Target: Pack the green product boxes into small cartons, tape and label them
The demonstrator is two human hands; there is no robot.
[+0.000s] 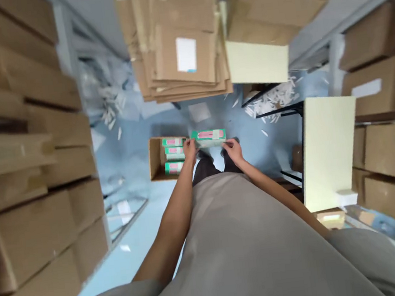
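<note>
A green and white product box (pixel 210 138) with a pink picture on its top is held level in front of me. My left hand (pixel 190 150) grips its left end and my right hand (pixel 234 151) its right end, fingers closed on the edges. Left of it an open cardboard carton (pixel 156 160) has several similar green boxes (pixel 174 150) in it. My left forearm passes by the carton's right side, and its right wall is partly hidden.
Stacked flattened cardboard (pixel 187 54) and an open carton of small items (pixel 274 11) are ahead. Shelves of brown cartons (pixel 31 224) line the left, more cartons (pixel 390 150) the right. A pale yellow tabletop (pixel 329 152) stands at right. White scraps (pixel 274 101) litter the blue floor.
</note>
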